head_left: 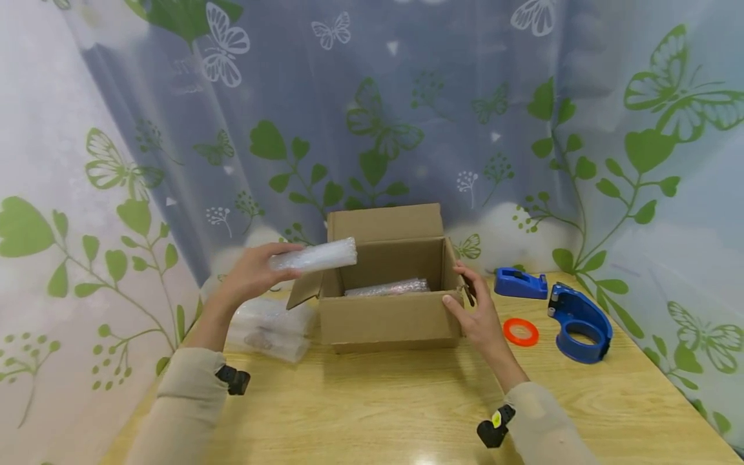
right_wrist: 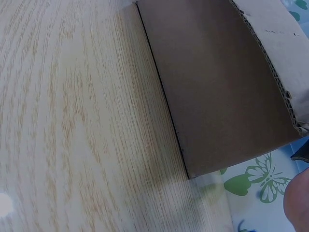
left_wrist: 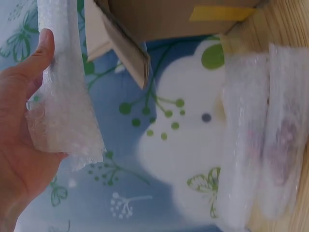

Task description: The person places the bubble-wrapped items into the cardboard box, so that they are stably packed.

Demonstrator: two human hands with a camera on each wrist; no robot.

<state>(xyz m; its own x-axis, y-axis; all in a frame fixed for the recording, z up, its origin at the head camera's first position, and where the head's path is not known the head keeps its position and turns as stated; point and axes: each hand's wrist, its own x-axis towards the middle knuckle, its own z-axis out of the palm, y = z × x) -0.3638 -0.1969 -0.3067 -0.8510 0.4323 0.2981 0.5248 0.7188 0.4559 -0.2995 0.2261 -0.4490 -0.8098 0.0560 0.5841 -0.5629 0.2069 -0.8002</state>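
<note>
Wooden surface [head_left: 407, 400], bounded far and on both sides by a butterfly-print curtain [head_left: 407, 116]; the near half lies open between the two sleeves, with further bare wood to the right of the box.

One cardboard box [head_left: 389, 310] stands at the middle of the surface, top open, its far flap upright and its left flap angled outward. One bubble-wrapped bundle [head_left: 388, 288] lies inside, against the far wall.

A pile of bubble-wrapped packets [head_left: 270, 326] rests on the surface just left of the box (the left wrist view shows at least two; an exact count cannot be made).

One blue tape gun [head_left: 580, 321] sits near the right edge; one smaller blue dispenser [head_left: 520, 283] lies beyond it, toward the curtain; one orange ring [head_left: 520, 332] lies flat between the tape gun and the box.

Left hand [head_left: 252, 271]: raised above the surface at the box's left flap, palm turned toward the box. Its grip is closed round one bubble-wrap roll [head_left: 314, 256], thumb on top (seen in the left wrist view), the roll lying roughly level with its free end over the box's left edge.

Right hand [head_left: 473, 307]: set against the box's right wall, fingers straight and relaxed, thumb at the near right corner; grip released, clasping nothing.
</note>
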